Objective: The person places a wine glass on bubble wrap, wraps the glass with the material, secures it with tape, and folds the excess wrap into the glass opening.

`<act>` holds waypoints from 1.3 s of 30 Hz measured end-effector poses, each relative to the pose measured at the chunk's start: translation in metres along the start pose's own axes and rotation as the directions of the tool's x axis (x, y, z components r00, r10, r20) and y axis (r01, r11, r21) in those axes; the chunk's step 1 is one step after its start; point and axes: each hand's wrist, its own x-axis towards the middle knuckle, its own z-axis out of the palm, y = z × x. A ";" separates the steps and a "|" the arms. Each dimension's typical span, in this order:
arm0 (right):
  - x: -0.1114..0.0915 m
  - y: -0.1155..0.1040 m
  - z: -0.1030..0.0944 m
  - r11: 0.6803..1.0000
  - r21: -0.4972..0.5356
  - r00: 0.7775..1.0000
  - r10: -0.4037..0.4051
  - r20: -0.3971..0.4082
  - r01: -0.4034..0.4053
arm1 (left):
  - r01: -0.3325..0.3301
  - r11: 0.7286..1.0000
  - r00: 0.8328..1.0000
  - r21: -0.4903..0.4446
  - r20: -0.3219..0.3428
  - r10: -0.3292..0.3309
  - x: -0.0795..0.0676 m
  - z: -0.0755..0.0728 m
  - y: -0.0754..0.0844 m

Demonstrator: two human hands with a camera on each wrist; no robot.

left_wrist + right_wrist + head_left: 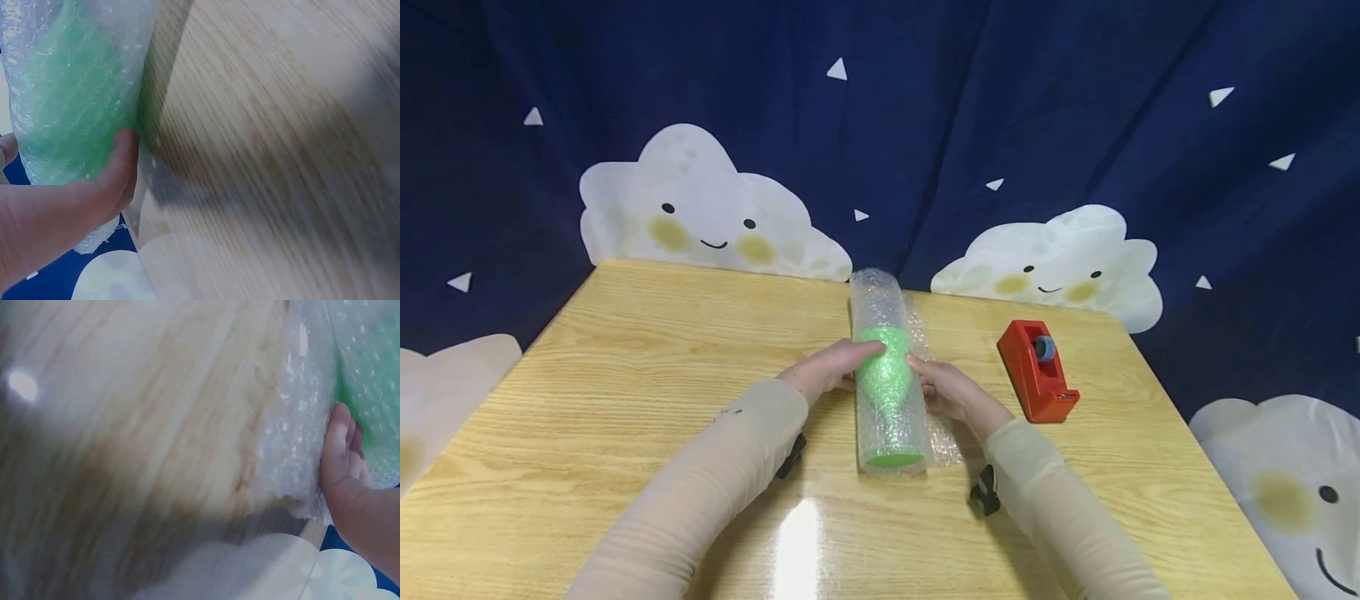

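A roll of bubble wrap (880, 300) lies lengthwise on the wooden table, wound around a green goblet-shaped thing (886, 375) that narrows toward a flat round base at the near end. My left hand (829, 367) grips the roll from the left, thumb over its top. From the other side my right hand (953, 390) holds it, thumb against the upper right side and fingers curled low beside it. In the right wrist view, a loose flap of bubble wrap (290, 431) extends flat on the table beyond the roll. The undersides of both grips are partly hidden.
To the right of the roll stands a red tape dispenser (1026, 375) with a blue-cored tape roll (1044, 348). The wooden table (700, 325) ends at a dark blue curtain (917, 108) with white clouds. The far end of the roll reaches the table's back edge.
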 end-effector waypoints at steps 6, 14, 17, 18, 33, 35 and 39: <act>-0.002 0.003 -0.001 0.999 0.047 1.000 -0.002 0.011 0.002 | 0.020 1.000 0.999 0.000 -0.041 -0.020 -0.001 0.002 0.000; 0.001 0.007 0.003 0.998 0.065 0.999 -0.024 0.027 0.023 | 0.014 0.999 0.999 0.032 -0.049 -0.012 -0.002 -0.003 -0.002; 0.003 0.008 0.005 0.996 0.079 0.998 -0.032 0.054 0.028 | 0.024 0.998 0.999 0.053 -0.047 -0.021 -0.003 -0.006 -0.003; 0.003 0.008 0.006 0.996 0.083 0.998 -0.031 0.060 0.025 | 0.027 0.998 0.999 0.058 -0.045 -0.025 -0.003 -0.006 -0.003; 0.005 0.008 0.003 0.999 0.006 0.994 -0.052 0.091 0.051 | 0.071 0.995 0.995 0.070 -0.078 -0.066 -0.003 -0.005 -0.001; 0.005 0.009 0.003 0.998 0.011 0.993 -0.059 0.101 0.058 | 0.072 0.995 0.995 0.070 -0.079 -0.066 -0.003 -0.005 -0.001; 0.004 0.007 0.006 0.997 -0.055 0.994 -0.053 0.099 0.059 | 0.068 0.995 0.995 0.079 -0.079 -0.061 -0.002 -0.005 -0.002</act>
